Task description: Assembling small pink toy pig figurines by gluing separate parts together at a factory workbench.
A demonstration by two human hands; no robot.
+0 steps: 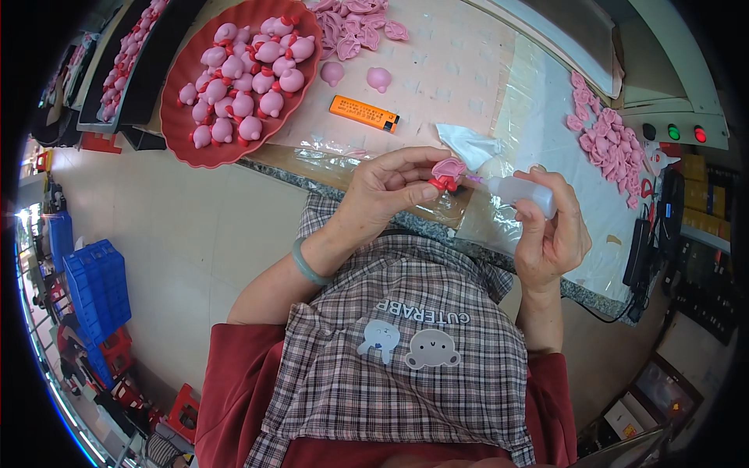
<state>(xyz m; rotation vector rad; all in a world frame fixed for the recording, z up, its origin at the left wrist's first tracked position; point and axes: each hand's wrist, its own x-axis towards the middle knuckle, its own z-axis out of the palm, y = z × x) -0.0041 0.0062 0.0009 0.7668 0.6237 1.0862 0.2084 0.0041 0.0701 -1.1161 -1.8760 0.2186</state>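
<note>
My left hand (386, 187) pinches a small pink and red toy part (448, 173) between thumb and fingers, just above the table's near edge. In my right hand (555, 238) is a small white squeeze bottle (521, 192), lying nearly level. Its narrow purple tip points left at the toy part, close to the pink rim; whether it touches I cannot tell. Behind the hands lies a crumpled white tissue (466, 146). Farther back is an orange lighter (362, 114), with two loose round pink pieces (378, 79) beyond it.
A red scalloped bowl (181, 148) full of round pink and red toys stands at left. Flat pink pieces (355, 30) lie heaped at the back, and more pink pieces (612, 144) at right. A machine with green and red lights (674, 131) stands far right.
</note>
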